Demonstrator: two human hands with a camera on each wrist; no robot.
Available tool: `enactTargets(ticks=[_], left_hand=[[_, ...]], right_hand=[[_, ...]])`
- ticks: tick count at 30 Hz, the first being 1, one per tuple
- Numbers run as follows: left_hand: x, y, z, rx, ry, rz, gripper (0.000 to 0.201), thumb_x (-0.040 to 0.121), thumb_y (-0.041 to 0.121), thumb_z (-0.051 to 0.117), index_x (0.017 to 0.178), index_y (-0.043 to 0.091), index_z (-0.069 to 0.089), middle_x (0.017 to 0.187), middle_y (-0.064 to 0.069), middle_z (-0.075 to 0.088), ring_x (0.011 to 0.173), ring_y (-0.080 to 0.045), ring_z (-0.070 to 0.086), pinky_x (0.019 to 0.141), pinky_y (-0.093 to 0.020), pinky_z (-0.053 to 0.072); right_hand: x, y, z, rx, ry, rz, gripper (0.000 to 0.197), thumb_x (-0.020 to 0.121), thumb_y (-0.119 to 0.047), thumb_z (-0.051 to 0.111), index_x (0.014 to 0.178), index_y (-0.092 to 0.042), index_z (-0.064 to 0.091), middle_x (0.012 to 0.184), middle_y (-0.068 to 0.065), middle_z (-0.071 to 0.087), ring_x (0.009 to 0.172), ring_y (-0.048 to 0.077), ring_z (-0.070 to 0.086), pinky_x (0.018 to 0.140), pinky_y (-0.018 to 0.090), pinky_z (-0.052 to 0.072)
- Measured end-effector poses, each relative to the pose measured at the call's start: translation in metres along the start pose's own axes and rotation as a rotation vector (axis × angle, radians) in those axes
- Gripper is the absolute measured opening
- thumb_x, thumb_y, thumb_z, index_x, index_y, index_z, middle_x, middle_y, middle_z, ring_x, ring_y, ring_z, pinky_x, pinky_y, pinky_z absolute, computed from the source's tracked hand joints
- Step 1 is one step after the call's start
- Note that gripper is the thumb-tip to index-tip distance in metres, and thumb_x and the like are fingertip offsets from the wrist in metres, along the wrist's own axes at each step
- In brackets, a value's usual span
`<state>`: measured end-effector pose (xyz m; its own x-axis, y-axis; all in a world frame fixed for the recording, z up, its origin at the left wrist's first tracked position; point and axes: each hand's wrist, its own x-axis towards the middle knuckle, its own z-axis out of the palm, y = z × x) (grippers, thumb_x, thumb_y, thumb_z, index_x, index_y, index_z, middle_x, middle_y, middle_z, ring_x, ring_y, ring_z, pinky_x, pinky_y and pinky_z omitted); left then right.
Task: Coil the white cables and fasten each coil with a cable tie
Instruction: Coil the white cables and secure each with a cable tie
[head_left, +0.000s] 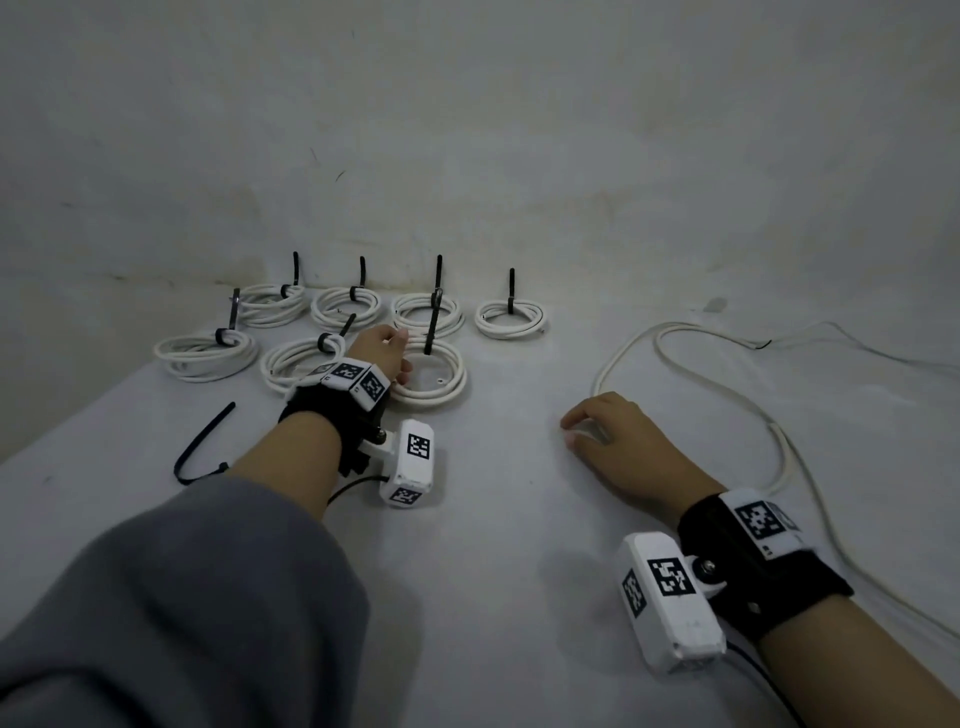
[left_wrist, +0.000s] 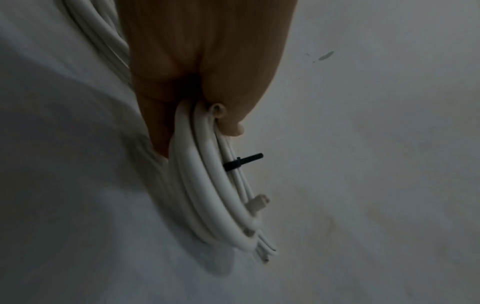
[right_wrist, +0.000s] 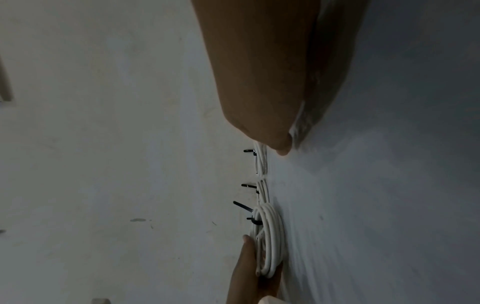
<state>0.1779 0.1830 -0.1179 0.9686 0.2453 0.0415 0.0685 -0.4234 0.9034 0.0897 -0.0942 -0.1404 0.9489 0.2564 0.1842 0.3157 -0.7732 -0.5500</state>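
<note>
- Head view: seven white coils lie on the white tabletop (head_left: 493, 519) near the wall (head_left: 467, 130), each bound with a black cable tie whose tail sticks up.
- The left hand (head_left: 379, 353) reaches forward to the nearest coil (head_left: 441, 384), its fingers on that coil's left rim beside a tie tail (head_left: 432, 325).
- The other coils sit behind and to the left; the rightmost coil (head_left: 510, 318) lies apart from the group.
- A loose cable tie (head_left: 200, 447) lies on the tabletop left of the left forearm, which wears a grey sleeve (head_left: 156, 597).
- The right hand (head_left: 618, 441) rests on the tabletop with fingers curled over one end of an uncoiled white cable (head_left: 727, 395), which loops away to the right.
- Both wrists carry black straps with white marker-covered camera units.
- Left wrist view: the left hand (left_wrist: 202, 72) grips the coil (left_wrist: 207, 195), thumb and fingers closed round its strands; the black tie (left_wrist: 241, 162) crosses the strands just beyond the fingertips, and cut cable ends show at the far side.
- Right wrist view: the right hand (right_wrist: 265, 82) is seen from behind, fingertips down on the tabletop with a blurred white cable under them; how tightly they close on it cannot be told here.
- Farther off, the left hand (right_wrist: 249, 267) holds its coil (right_wrist: 270, 236), with other tied coils beyond it.
</note>
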Motion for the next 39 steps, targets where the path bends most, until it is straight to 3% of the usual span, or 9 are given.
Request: enactTargets(ticks=[5,10,14,18,27,31,33,36,39], left_hand=[[0.022,-0.004,-0.004,0.237,-0.051,-0.034,0.031,0.101,0.02,0.034,0.087,0.001,0.055,0.062,-0.013,0.058,0.05,-0.022,0.052,0.05,-0.025,0.038],[0.028,0.0,-0.008,0.339,-0.102,-0.039,0.029,0.092,0.004,0.036,0.104,-0.009,0.059,0.106,-0.033,0.063,0.09,-0.042,0.062,0.081,-0.042,0.049],[0.02,0.014,-0.006,0.549,-0.088,0.001,0.054,0.101,0.039,0.033,0.126,-0.005,0.054,0.135,-0.023,0.051,0.126,-0.035,0.046,0.102,-0.036,0.033],[0.013,0.024,0.003,0.74,-0.222,0.033,0.088,0.076,0.074,0.051,0.129,0.004,0.049,0.132,-0.009,0.054,0.12,-0.028,0.051,0.089,-0.032,0.037],[0.016,0.016,0.005,0.925,-0.197,0.06,0.089,0.065,0.072,0.066,0.124,0.007,0.047,0.132,-0.015,0.048,0.118,-0.03,0.049,0.09,-0.035,0.041],[0.006,0.025,0.007,0.933,-0.119,0.123,0.09,0.071,0.068,0.064,0.134,0.008,0.042,0.138,-0.019,0.043,0.126,-0.034,0.043,0.1,-0.039,0.038],[-0.005,0.036,0.01,0.858,-0.072,0.213,0.079,0.078,0.058,0.064,0.136,0.01,0.042,0.138,-0.019,0.042,0.128,-0.034,0.041,0.103,-0.04,0.036],[-0.031,0.056,0.022,0.538,-0.069,0.358,0.042,0.089,0.036,0.061,0.119,0.008,0.058,0.114,-0.008,0.059,0.109,-0.024,0.055,0.09,-0.029,0.039],[-0.07,0.077,0.046,0.208,-0.39,0.128,0.038,0.097,0.039,0.045,0.104,0.005,0.063,0.085,-0.002,0.064,0.077,-0.017,0.06,0.069,-0.026,0.044]], right_hand=[[0.001,0.0,0.0,0.002,0.017,0.0,0.017,0.091,-0.018,0.059,0.106,-0.016,0.065,0.114,0.004,0.052,0.11,0.018,0.047,0.08,0.017,0.028],[0.0,-0.002,0.0,-0.005,-0.001,0.014,0.017,0.091,-0.02,0.058,0.107,-0.017,0.064,0.112,0.002,0.051,0.11,0.018,0.046,0.081,0.019,0.027],[0.001,0.0,0.0,-0.019,0.005,0.014,0.016,0.09,-0.019,0.058,0.105,-0.018,0.064,0.111,0.001,0.051,0.109,0.018,0.046,0.081,0.019,0.028],[0.001,-0.001,0.0,-0.026,0.008,0.01,0.016,0.09,-0.019,0.059,0.105,-0.019,0.065,0.106,-0.003,0.047,0.107,0.018,0.046,0.081,0.02,0.027],[0.002,0.004,-0.003,-0.031,0.197,0.199,0.029,0.083,-0.009,0.065,0.111,-0.009,0.056,0.102,0.002,0.042,0.092,0.023,0.053,0.074,0.019,0.031],[0.0,0.004,-0.001,0.098,0.259,0.244,0.018,0.083,0.001,0.054,0.097,-0.01,0.059,0.071,-0.004,0.054,0.067,0.011,0.05,0.056,0.011,0.035],[0.0,0.001,-0.001,0.196,0.329,0.238,0.016,0.081,0.0,0.054,0.088,-0.014,0.06,0.072,-0.002,0.057,0.067,0.014,0.054,0.054,0.007,0.037],[-0.002,-0.008,-0.006,0.423,0.484,0.219,0.015,0.082,-0.002,0.059,0.08,-0.017,0.058,0.079,0.001,0.062,0.064,0.015,0.063,0.057,0.022,0.046],[-0.005,-0.024,-0.016,0.577,0.558,0.14,0.023,0.084,-0.002,0.063,0.074,-0.018,0.05,0.076,0.003,0.062,0.053,0.011,0.064,0.05,0.023,0.049]])
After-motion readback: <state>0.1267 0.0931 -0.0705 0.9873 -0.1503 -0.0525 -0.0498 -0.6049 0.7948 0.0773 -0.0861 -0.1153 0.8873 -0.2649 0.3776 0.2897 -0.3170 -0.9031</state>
